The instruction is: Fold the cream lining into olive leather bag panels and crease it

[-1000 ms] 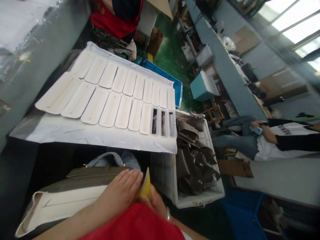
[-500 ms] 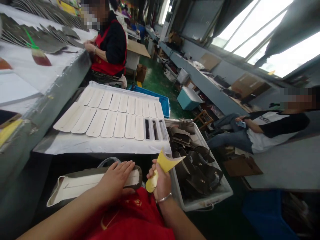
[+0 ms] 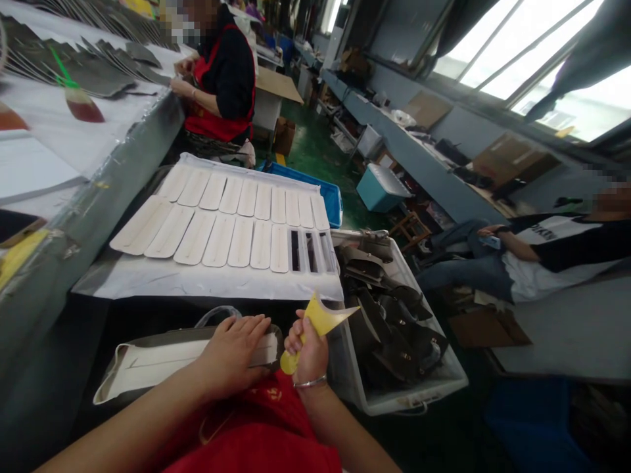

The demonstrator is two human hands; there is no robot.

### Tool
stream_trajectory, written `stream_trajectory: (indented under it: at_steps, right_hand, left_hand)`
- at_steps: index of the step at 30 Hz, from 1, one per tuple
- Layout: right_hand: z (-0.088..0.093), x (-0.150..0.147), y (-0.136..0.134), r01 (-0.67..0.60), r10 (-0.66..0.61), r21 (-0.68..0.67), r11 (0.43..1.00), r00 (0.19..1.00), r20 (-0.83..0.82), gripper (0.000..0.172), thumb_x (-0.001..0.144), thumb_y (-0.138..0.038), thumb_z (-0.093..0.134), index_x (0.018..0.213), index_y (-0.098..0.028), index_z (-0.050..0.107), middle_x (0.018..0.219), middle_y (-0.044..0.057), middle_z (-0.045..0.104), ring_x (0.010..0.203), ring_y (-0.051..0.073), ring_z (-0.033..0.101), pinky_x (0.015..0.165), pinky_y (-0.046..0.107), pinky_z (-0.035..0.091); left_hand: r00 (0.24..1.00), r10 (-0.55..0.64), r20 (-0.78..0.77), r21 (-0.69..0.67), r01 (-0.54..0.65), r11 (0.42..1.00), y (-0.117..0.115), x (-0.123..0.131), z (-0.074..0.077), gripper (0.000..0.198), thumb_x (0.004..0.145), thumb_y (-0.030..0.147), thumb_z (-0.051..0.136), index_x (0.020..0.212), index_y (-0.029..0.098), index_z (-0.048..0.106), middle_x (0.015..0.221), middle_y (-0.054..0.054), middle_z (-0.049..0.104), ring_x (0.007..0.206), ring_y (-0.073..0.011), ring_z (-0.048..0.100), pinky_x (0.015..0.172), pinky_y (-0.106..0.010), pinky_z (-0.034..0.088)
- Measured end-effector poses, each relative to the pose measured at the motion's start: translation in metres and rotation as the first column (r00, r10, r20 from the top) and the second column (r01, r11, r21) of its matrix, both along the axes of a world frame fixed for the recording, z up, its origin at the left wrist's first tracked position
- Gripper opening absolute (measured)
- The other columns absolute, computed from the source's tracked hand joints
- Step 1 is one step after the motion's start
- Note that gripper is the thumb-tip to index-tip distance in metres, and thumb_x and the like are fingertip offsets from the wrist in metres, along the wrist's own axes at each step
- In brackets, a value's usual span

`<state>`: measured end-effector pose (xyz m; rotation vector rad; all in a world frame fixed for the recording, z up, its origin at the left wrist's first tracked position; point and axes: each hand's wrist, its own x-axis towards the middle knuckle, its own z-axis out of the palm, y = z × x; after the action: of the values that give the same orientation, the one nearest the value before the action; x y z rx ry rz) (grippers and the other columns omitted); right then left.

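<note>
My left hand (image 3: 235, 351) lies flat, fingers together and stretched out. It presses on the right part of a long cream panel (image 3: 167, 362), which sits in a dark bag piece (image 3: 185, 338) across my lap. A clear loop (image 3: 220, 314) shows behind that hand. To the right, my right hand (image 3: 310, 348) is wrapped round a yellow scraper (image 3: 323, 316). Its flared, curved end points up and its rounded end sticks out below the fist, close to the bag piece. In front, several cream panels (image 3: 214, 233) lie in two rows on a white-covered board (image 3: 217, 286).
A white crate (image 3: 367, 404) of dark bags (image 3: 389, 322) stands right of the board, a blue bin (image 3: 335, 203) behind it. The workbench (image 3: 123, 154) holds a red-bottomed bottle (image 3: 81, 105). One person (image 3: 229, 85) works there; another person (image 3: 532, 249) sits at right.
My right hand and the scraper have shifted slightly left, nearer the bag piece. My left hand stays flat on the panel. The whole view has turned a little.
</note>
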<state>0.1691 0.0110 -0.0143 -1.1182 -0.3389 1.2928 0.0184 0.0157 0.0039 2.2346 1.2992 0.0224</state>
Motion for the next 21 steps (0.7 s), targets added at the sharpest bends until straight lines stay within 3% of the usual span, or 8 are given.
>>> stream_trajectory:
  at_steps: [3, 6, 9, 12, 14, 17, 19, 21]
  right_hand:
    - [-0.002, -0.005, -0.002, 0.005, -0.004, -0.013, 1.0, 0.998, 0.058, 0.024, 0.077, -0.035, 0.057, 0.092, -0.016, 0.052, 0.057, -0.009, 0.04, 0.037, 0.002, 0.023, 0.034, 0.016, 0.021]
    - [0.0, -0.018, -0.006, -0.009, 0.01, -0.006, 1.0, 0.961, 0.277, 0.026, 0.083, -0.039, 0.05, 0.097, -0.017, 0.051, 0.053, -0.01, 0.037, 0.037, 0.005, 0.027, 0.035, 0.018, 0.025]
    - [0.004, -0.031, -0.007, -0.113, 0.059, 0.043, 0.993, 0.761, 0.646, 0.025, 0.086, -0.037, 0.044, 0.1, -0.017, 0.052, 0.066, -0.002, 0.053, 0.057, 0.011, 0.052, 0.054, 0.024, 0.044]
    - [0.009, -0.035, -0.005, -0.26, 0.105, 0.038, 0.965, 0.515, 0.851, 0.025, 0.087, -0.032, 0.041, 0.102, -0.016, 0.051, 0.093, 0.007, 0.06, 0.086, 0.017, 0.058, 0.079, 0.032, 0.045]
    - [0.012, -0.033, -0.003, -0.321, 0.18, -0.022, 0.947, 0.472, 0.863, 0.026, 0.086, -0.035, 0.04, 0.101, -0.016, 0.051, 0.09, 0.007, 0.062, 0.083, 0.018, 0.06, 0.078, 0.033, 0.046]
    - [0.021, -0.025, 0.001, -0.442, 0.38, -0.139, 0.886, 0.522, 0.764, 0.034, 0.085, -0.048, 0.04, 0.097, -0.018, 0.049, 0.075, 0.002, 0.06, 0.06, 0.016, 0.059, 0.058, 0.029, 0.049]
    - [0.031, -0.019, 0.005, -0.566, 0.54, -0.202, 0.799, 0.529, 0.654, 0.044, 0.083, -0.058, 0.036, 0.1, -0.019, 0.045, 0.068, -0.001, 0.058, 0.045, 0.013, 0.054, 0.043, 0.026, 0.045]
    - [0.043, -0.015, 0.011, -0.695, 0.691, -0.279, 0.662, 0.423, 0.586, 0.048, 0.082, -0.063, 0.035, 0.095, -0.017, 0.046, 0.065, 0.0, 0.057, 0.044, 0.013, 0.053, 0.041, 0.024, 0.043]
  left_hand:
    - [1.0, 0.006, 0.001, -0.007, -0.006, 1.0, 0.0, 0.0, 0.0, 0.076, 0.069, 0.046, 0.055, 0.136, 0.017, 0.034, 0.143, -0.011, 0.034, 0.128, -0.0288, 0.032, 0.105, -0.049, 0.016]
    - [1.0, 0.009, 0.008, -0.017, -0.009, 1.0, 0.0, -0.002, -0.001, 0.075, 0.068, 0.044, 0.054, 0.135, 0.015, 0.035, 0.141, -0.013, 0.036, 0.127, -0.0295, 0.033, 0.104, -0.051, 0.016]
    - [1.0, 0.01, 0.015, 0.018, -0.01, 1.0, 0.002, -0.003, -0.004, 0.073, 0.066, 0.034, 0.053, 0.134, 0.013, 0.036, 0.14, -0.013, 0.037, 0.126, -0.0295, 0.034, 0.104, -0.051, 0.017]
    - [0.999, 0.015, 0.03, 0.046, -0.016, 0.999, 0.002, 0.004, -0.002, 0.07, 0.066, 0.028, 0.051, 0.133, 0.011, 0.038, 0.138, -0.016, 0.04, 0.123, -0.0318, 0.037, 0.102, -0.053, 0.021]
    - [0.999, 0.02, 0.04, 0.038, -0.021, 0.999, 0.0, 0.009, 0.004, 0.07, 0.066, 0.03, 0.053, 0.132, 0.009, 0.039, 0.135, -0.018, 0.043, 0.12, -0.0341, 0.039, 0.1, -0.055, 0.022]
    - [0.999, 0.031, 0.033, 0.052, -0.033, 0.998, -0.01, 0.004, 0.014, 0.075, 0.066, 0.04, 0.058, 0.132, 0.01, 0.039, 0.136, -0.017, 0.042, 0.122, -0.0338, 0.039, 0.103, -0.055, 0.022]
    - [0.993, 0.063, 0.096, 0.082, -0.071, 0.994, -0.023, -0.017, 0.02, 0.072, 0.07, 0.043, 0.058, 0.133, 0.015, 0.038, 0.138, -0.013, 0.041, 0.125, -0.0309, 0.036, 0.106, -0.052, 0.02]
    - [0.955, 0.172, 0.243, 0.145, -0.211, 0.967, -0.041, -0.053, 0.022, 0.058, 0.077, 0.037, 0.053, 0.132, 0.021, 0.04, 0.138, -0.008, 0.042, 0.127, -0.0264, 0.035, 0.109, -0.049, 0.017]
